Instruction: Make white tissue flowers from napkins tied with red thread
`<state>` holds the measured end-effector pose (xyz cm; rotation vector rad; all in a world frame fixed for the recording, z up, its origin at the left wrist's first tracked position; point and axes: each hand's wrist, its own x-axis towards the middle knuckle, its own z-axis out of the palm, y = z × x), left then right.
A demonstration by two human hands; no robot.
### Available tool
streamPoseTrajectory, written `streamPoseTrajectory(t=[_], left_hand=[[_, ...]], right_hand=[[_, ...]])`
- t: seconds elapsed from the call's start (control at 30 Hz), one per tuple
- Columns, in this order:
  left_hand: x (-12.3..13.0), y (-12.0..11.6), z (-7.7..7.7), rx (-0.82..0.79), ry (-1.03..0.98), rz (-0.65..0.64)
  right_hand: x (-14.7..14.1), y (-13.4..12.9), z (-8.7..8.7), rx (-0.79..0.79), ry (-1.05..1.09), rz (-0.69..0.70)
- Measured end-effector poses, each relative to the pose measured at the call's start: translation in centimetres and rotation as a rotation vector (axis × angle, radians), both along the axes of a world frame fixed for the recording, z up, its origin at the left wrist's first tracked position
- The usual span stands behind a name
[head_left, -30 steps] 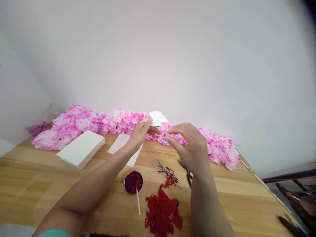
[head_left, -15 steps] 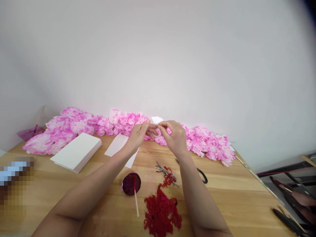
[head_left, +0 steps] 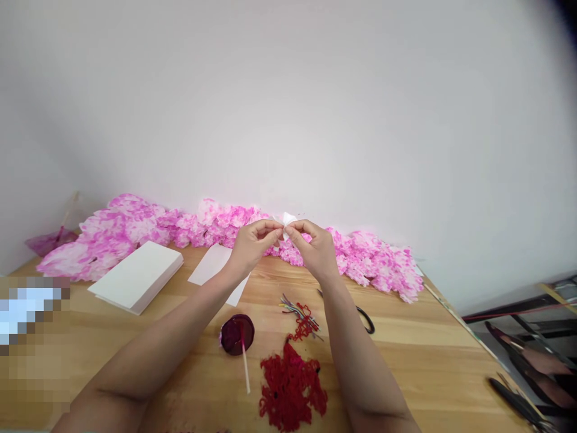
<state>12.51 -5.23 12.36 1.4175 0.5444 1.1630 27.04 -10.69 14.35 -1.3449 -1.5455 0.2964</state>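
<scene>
My left hand [head_left: 252, 243] and my right hand [head_left: 315, 246] meet fingertip to fingertip above the back of the table. Both pinch a small piece of white paper [head_left: 289, 218], which fans out between and behind the fingers. Behind them, pink and white paper flowers [head_left: 225, 221] lie in a long row against the wall. Nearer me are a dark red dish [head_left: 232, 337] with a pale stick [head_left: 246, 367] in it, a heap of red yarn [head_left: 291, 391] and a small bunch of thin coloured wires [head_left: 297, 311].
A thick white paper stack [head_left: 137, 273] lies at the left, with loose white sheets [head_left: 210, 264] beside it. Black-handled scissors [head_left: 367, 320] are partly behind my right forearm. A dark tool [head_left: 514, 400] lies at the table's right edge.
My left hand's fingers, spread before, have closed into a pinch on the white paper, which now stands more bunched between both hands. The view has shifted slightly.
</scene>
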Motion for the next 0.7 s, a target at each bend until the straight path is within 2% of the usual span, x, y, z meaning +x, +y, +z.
streamPoseTrajectory(t=[0.23, 0.43, 0.7], left_hand=[[-0.14, 0.19, 0.02, -0.002, -0.019, 0.018], [-0.27, 0.18, 0.03, 0.058, 0.046, 0.055], [-0.34, -0.25, 0.32, 0.2, 0.198, 0.161]], right_hand=[[0.46, 0.19, -0.19, -0.035, 0.028, 0.057], [0.21, 0.12, -0.2, -0.049, 0.022, 0.062], [-0.02, -0.18, -0.09, -0.01, -0.126, 0.026]])
